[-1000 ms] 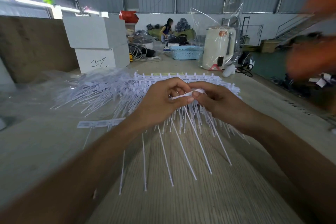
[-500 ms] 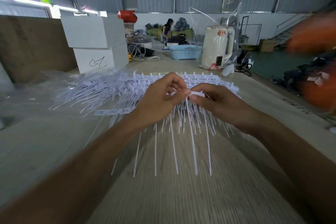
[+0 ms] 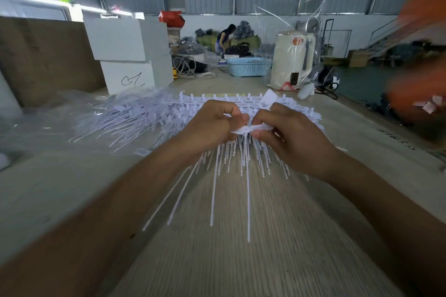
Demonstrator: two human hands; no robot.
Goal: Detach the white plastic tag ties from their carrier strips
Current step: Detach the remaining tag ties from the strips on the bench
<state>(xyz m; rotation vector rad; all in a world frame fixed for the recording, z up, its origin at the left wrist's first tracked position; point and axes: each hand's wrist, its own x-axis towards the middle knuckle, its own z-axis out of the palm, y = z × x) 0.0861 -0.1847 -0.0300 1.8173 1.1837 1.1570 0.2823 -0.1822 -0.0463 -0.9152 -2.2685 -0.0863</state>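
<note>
Lower white box (image 3: 135, 75), far left on the desk (image 3: 72, 188): black handwritten scrawl on its front face, loops and a stroke, not legible as letters. Cream kettle (image 3: 292, 60), far right: red-orange round emblem near the top and a red triangular sticker at the base, both too blurred to read. Right edge of desk: faint dark marks, perhaps print, unreadable. No other text, brand or number can be made out.
</note>
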